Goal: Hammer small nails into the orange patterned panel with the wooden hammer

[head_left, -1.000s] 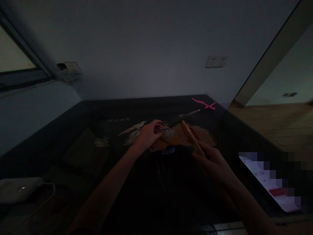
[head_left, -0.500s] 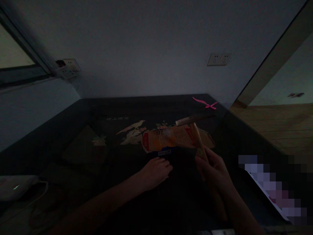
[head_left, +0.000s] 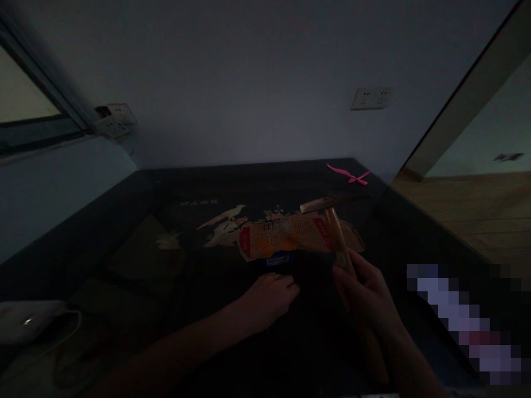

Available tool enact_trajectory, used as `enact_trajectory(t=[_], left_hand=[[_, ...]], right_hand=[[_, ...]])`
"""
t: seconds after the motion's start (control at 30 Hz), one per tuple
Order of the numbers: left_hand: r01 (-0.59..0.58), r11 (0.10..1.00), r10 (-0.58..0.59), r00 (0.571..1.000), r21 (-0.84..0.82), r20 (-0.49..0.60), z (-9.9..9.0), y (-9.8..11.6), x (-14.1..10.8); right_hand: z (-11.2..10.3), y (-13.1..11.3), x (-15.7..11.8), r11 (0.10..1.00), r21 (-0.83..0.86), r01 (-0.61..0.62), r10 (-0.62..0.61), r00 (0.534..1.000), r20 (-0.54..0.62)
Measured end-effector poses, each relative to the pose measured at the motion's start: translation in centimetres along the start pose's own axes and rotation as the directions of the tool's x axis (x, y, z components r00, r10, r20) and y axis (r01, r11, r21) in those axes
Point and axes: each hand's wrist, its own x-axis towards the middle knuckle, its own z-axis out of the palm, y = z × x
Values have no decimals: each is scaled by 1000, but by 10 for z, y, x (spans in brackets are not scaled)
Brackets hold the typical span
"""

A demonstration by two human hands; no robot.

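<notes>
My right hand is closed round the wooden handle of a hammer. Its metal head points sideways, above the right end of an orange, speckled packet with red ends. That packet lies on the dark table, and a blue edge with a pale label shows at its near side. Just in front of the packet is my left hand, fingers curled and turned down toward the tabletop. Whatever those fingers may hold is hidden, and the dim light blurs detail.
A pink ribbon lies by the far right corner. At the left sits a white device with a cable. Something pale and pixelated lies at the right edge. A wall with sockets rises behind the table.
My left hand has shifted slightly right and toward me, its fingers curling more. The packet's left end sits slightly nearer. The hammer and right hand have barely moved.
</notes>
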Motion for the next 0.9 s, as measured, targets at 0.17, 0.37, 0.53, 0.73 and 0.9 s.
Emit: enact_trajectory(t=[0.17, 0.37, 0.53, 0.73, 0.9], left_hand=[[-129, 907, 6, 956, -401, -295, -50, -8, -10], [-43, 832, -389, 666, -553, -637, -73, -58, 22], [-18, 797, -456, 638, -604, -621, -54, -83, 45], [-1, 831, -415, 664, -556, -622, -42, -89, 44], [-39, 769, -443, 688, -639, -575, -34, -100, 47]], right_hand=[[0, -2, 3, 999, -13, 36, -37, 999, -34], [4, -4, 2, 999, -26, -47, 46, 999, -20], [7, -3, 2, 999, -20, -35, 35, 999, 14], [7, -3, 2, 996, -59, -63, 66, 997, 39], [9, -4, 2, 997, -46, -67, 69, 997, 34]])
